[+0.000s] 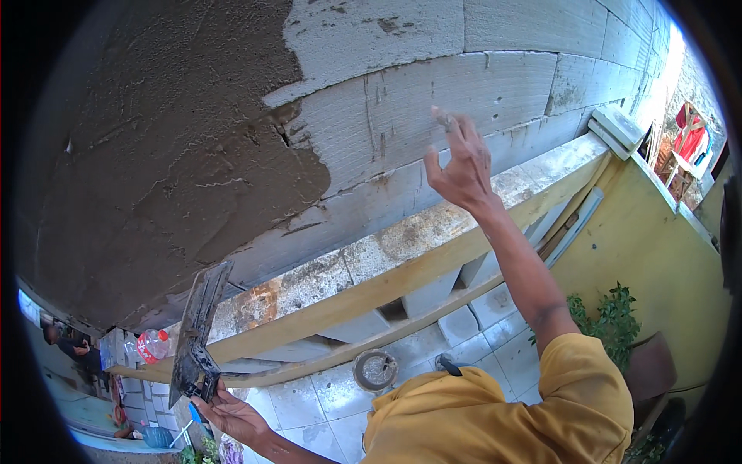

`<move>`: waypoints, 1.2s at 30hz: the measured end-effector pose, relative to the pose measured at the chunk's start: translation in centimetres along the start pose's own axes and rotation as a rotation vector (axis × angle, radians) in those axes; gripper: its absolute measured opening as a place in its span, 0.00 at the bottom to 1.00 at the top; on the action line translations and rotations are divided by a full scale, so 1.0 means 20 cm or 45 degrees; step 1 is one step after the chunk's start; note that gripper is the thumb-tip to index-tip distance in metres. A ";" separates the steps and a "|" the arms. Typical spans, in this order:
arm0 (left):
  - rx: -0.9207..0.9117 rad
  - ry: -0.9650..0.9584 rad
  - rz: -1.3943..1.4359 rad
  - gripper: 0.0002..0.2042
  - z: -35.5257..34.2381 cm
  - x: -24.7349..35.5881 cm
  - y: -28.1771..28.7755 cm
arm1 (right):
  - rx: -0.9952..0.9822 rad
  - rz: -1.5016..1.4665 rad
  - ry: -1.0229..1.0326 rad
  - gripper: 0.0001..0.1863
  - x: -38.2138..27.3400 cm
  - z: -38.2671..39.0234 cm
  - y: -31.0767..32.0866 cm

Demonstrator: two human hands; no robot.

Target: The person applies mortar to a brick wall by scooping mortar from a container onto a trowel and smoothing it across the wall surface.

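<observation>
My left hand point(232, 414) grips a dark, mortar-smeared plastering trowel point(193, 332) at the lower left, its long blade tilted up near the ledge. My right hand point(462, 162) is raised in front of the bare white block wall point(518, 85), its fingers loosely apart and slightly bent, with nothing visible in them; whether it touches the blocks cannot be told. Wet grey plaster point(154, 116) covers the wall's left part, with a ragged edge against the blocks.
A stained ledge point(348, 259) runs below the wall, carrying a plastic bottle point(154, 346) at left. A round container point(376, 370) sits on the tiles. A plant point(610, 317) is at right, a cluttered chair point(692, 139) beyond. Another person point(73, 348) is at far left.
</observation>
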State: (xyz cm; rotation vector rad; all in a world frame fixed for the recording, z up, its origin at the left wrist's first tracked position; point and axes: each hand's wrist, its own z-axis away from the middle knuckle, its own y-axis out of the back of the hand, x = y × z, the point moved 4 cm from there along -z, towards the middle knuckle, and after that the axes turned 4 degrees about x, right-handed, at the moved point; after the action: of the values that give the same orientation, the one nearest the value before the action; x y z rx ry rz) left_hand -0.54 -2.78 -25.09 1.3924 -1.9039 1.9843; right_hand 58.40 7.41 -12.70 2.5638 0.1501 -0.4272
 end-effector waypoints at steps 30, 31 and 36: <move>-0.138 0.066 0.015 0.26 -0.04 0.03 0.00 | -0.237 0.057 0.033 0.09 0.09 -0.11 0.02; -0.119 0.083 -0.008 0.26 -0.07 0.03 0.05 | -0.397 -0.409 -0.174 0.09 0.15 -0.14 -0.02; -0.055 0.066 0.000 0.27 -0.05 0.02 0.05 | -0.572 -1.247 -0.440 0.08 0.31 -0.09 -0.14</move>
State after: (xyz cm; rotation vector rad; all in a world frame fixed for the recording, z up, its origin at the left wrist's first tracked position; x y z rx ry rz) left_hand -2.01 -2.35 -25.50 1.3174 -1.9135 1.9468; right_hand 64.20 10.78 -14.67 1.7851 1.2296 -1.0316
